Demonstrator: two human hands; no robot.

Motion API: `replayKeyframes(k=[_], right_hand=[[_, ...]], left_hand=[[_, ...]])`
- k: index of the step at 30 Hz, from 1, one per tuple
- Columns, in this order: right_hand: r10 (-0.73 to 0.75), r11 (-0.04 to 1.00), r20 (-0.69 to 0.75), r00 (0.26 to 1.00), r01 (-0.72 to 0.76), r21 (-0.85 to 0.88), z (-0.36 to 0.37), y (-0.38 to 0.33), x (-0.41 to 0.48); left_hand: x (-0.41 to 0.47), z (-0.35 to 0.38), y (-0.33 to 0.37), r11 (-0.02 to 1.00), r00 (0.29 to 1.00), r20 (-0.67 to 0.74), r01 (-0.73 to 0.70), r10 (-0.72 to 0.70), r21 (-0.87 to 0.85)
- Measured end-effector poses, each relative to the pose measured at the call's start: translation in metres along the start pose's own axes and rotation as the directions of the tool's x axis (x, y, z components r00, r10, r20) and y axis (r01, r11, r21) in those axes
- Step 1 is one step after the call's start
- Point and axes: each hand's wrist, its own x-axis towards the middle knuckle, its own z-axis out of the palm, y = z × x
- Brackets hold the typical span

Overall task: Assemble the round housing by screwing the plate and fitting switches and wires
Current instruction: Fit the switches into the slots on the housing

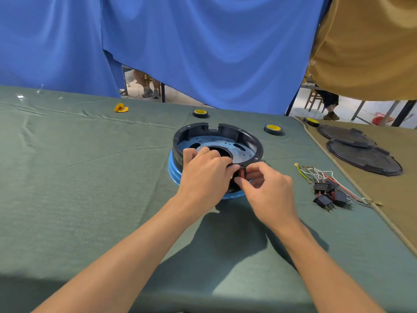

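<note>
I'm at the switch-fitting step: left grip point(204, 175) clamps the near rim of the round housing point(216, 132), mid-worktop point(90, 177), right grip point(268, 188) pinches a rocker switch point(242, 173) at the wall slot; next, IMO, it needs pressing in square w/o tilting.

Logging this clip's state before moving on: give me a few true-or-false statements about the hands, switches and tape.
1. The right hand pinches a red switch at the near rim of the housing. True.
2. The spare switches lie left of the housing. False: they lie to its right.
3. The left hand lies flat on the green cloth. False: it grips the housing's rim.
4. Two tape rolls sit on the green cloth beyond the housing. True.
</note>
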Motion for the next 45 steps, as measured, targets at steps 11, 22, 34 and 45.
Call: replayKeyframes(k=[11,22,34,45], right_hand=[[-0.069,0.997,-0.067,0.995,0.071,0.032,0.007,0.006,-0.004],[-0.248,0.965,0.156,0.956,0.257,-0.041,-0.012,0.015,0.006],[-0.254,0.947,0.497,0.830,0.317,-0.045,-0.033,0.019,0.056],[-0.064,0.988,0.488,0.871,-0.014,0.153,-0.027,0.018,0.066]], left_hand=[[-0.009,0.011,-0.018,0.980,0.997,0.004,-0.072,0.075,-0.187],[-0.011,0.014,-0.022,0.981,0.994,-0.059,-0.096,0.087,-0.166],[-0.009,0.016,-0.026,0.972,0.992,-0.064,-0.118,0.107,-0.203],[-0.010,0.014,-0.023,0.974,0.994,-0.064,-0.097,0.086,-0.205]])
